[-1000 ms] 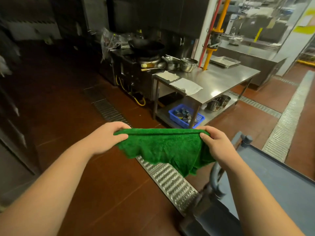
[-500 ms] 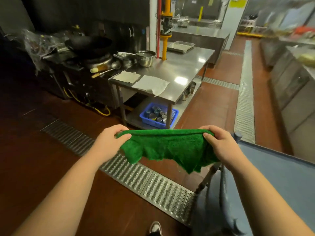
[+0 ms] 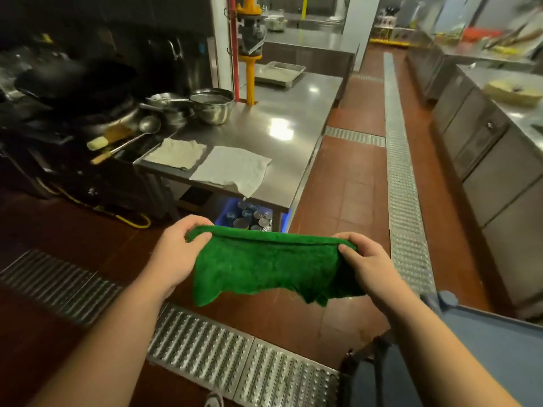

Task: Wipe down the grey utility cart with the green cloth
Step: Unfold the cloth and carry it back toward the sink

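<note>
1. We are holding a green cloth (image 3: pixel 273 267) stretched out in the air in front of us, above the red tiled floor (image 3: pixel 349 183) and a metal drain grate (image 3: pixel 235 359).
2. Our left hand (image 3: pixel 176 254) is pinching the cloth's upper left corner, and our right hand (image 3: pixel 364 265) is pinching the upper right corner, fingers curled over the edge.
3. The cloth is looking thick and fuzzy, its top edge pulled taut, its lower edge hanging ragged and uneven.
4. The grey utility cart (image 3: pixel 499 353) is sitting at the lower right, just beside our right forearm; the cloth is not touching it.
5. Ahead, a steel counter (image 3: pixel 293 118) is carrying two pale rags (image 3: pixel 232 168), a metal bowl (image 3: pixel 213 105) whose contents we cannot make out, and a shallow metal tray (image 3: pixel 279 72) at its far end.
6. Under the counter, a blue crate (image 3: pixel 224 214) is holding tin cans (image 3: pixel 249 218).
7. To the left, a dark wok (image 3: pixel 79 80) is resting on a stove, with a ladle (image 3: pixel 148 124) lying nearby.
</note>
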A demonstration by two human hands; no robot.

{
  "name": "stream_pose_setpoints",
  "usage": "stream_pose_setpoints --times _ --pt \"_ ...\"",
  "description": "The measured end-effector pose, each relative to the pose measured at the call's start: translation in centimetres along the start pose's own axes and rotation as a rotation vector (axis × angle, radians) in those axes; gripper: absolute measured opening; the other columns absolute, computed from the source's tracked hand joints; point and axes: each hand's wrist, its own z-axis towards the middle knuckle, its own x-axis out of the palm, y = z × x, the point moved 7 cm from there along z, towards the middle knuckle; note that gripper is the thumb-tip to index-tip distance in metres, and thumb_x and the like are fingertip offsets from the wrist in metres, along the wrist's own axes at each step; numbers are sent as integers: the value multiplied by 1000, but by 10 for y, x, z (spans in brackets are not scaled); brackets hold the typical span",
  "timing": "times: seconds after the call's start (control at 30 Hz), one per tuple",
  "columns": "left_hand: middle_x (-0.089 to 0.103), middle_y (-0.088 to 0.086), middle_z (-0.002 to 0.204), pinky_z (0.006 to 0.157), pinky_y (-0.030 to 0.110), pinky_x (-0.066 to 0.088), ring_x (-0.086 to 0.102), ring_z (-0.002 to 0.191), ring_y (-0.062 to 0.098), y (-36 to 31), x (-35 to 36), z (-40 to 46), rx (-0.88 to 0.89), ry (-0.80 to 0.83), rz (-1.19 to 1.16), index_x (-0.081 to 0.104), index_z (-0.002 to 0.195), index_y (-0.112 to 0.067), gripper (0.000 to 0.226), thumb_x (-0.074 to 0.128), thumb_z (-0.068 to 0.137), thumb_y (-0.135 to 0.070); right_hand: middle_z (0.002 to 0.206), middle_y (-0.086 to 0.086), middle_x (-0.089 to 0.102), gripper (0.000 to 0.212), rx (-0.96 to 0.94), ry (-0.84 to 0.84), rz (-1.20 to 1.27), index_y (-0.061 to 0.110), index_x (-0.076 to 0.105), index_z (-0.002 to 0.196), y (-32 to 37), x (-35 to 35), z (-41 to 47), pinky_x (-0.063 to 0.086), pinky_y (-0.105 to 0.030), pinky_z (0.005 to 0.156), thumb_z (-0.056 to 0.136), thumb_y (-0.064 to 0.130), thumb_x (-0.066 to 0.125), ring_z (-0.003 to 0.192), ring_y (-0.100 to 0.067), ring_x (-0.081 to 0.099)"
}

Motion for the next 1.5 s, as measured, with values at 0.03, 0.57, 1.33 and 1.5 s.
stream_pose_setpoints --times 0.03,0.57,1.33,1.5 --pt "69 1 90 70 31 52 66 82 17 3 6 22 13 16 13 66 89 -29 25 61 92 -5 91 3 73 28 11 -28 -9 29 71 91 0 0 14 51 -51 91 97 9 52 96 -25 66" --pt "60 12 106 70 32 54 60 86 22 -109 285 297 8 690 -449 63 107 -14 28 52 93 8 91 1 72 24 243 -697 52 29 70 93 -61 -162 153 52 -49 90 97 12 52 93 -23 67" --pt "61 3 91 71 35 54 58 75 21 -344 776 558 -225 1194 -938 55 90 -15 32 35 88 10 90 9 72 26 433 -655 -1 29 70 88 -217 -443 457 49 -25 75 92 7 55 86 -5 67" --pt "61 4 98 80 39 52 61 81 22 -403 861 623 -128 1498 -892 58 92 -15 31 40 83 8 91 4 73 27 432 -662 53 22 69 88 -235 -487 564 56 -36 87 85 -3 58 88 -12 69"
